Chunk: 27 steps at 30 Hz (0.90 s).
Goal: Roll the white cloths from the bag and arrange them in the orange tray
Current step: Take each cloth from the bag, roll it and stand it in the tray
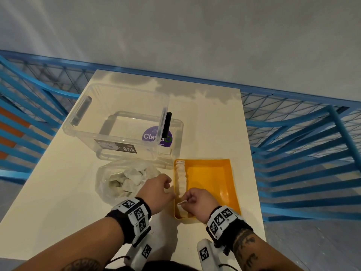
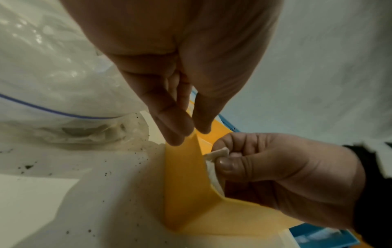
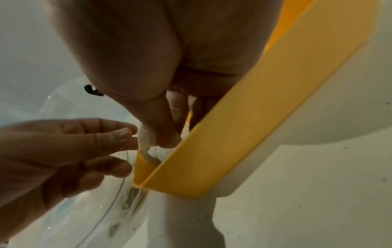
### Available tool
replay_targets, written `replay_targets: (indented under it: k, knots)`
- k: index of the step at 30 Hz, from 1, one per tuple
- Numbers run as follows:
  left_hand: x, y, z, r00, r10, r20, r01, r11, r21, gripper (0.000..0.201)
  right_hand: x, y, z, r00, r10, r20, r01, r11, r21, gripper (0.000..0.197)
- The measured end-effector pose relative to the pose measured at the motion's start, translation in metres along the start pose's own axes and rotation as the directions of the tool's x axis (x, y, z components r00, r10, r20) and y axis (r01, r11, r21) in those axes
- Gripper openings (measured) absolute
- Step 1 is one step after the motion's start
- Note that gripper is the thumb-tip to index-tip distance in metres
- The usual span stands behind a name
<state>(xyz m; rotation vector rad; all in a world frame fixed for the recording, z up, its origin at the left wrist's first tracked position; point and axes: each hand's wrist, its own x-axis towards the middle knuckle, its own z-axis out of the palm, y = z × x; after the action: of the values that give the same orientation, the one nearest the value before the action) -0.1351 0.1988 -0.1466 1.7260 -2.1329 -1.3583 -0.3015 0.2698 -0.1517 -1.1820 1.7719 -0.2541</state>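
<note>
So the right hand [image 1: 197, 200] is pinching a rolled white cloth [image 2: 218, 153] between thumb and curled fingers, holding it right over the near left corner of the orange tray [image 1: 232, 184], just above the tray's left wall. The left hand [image 1: 159, 189] is hovering right beside it outside that wall, fingers loosely extended and not gripping anything; from the right wrist view its fingertips [image 3: 125, 134] are sitting just next to the cloth, though I can't tell if they're actually touching it. A row of rolled cloths [image 1: 180, 178] is already lying along the tray's left wall, running from the far corner toward the near one. The tray is sitting on the white surface [image 1: 64, 192] near its right edge, toward the near side. Just to the left of the tray, the clear plastic bag [image 1: 105, 184] is resting with a bunch of unrolled white cloths [image 1: 130, 179] still inside it. Behind both, closer to the far edge, a big clear storage box [image 1: 117, 122] is sitting on its clear lid. Blue metal railing [image 1: 302, 137] is showing on both sides of the surface.
</note>
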Motion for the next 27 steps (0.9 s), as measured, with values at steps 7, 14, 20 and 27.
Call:
replay_targets:
  k: [7, 14, 20, 27]
  knots:
    - [0.01, 0.003, 0.007, 0.997, -0.056, 0.06, 0.054, 0.998, 0.034, 0.046, 0.014, 0.002, 0.009, 0.998, 0.037, -0.048, -0.043, 0.99, -0.135, 0.023]
    - [0.012, 0.002, 0.005, 0.994, -0.072, 0.082, 0.07, 0.997, 0.03, 0.042, 0.015, 0.004, 0.011, 0.996, 0.063, -0.069, -0.07, 0.993, -0.099, 0.017]
    - [0.013, 0.009, 0.006, 0.992, -0.084, 0.095, 0.085, 0.996, -0.014, 0.036, -0.004, 0.018, -0.004, 0.988, 0.002, -0.156, -0.024, 0.989, -0.143, 0.023]
    - [0.009, 0.015, 0.006, 0.992, -0.092, 0.088, 0.096, 0.995, -0.036, 0.035, -0.031, 0.046, -0.003, 0.986, -0.164, 0.043, 0.166, 0.889, -0.426, 0.109]
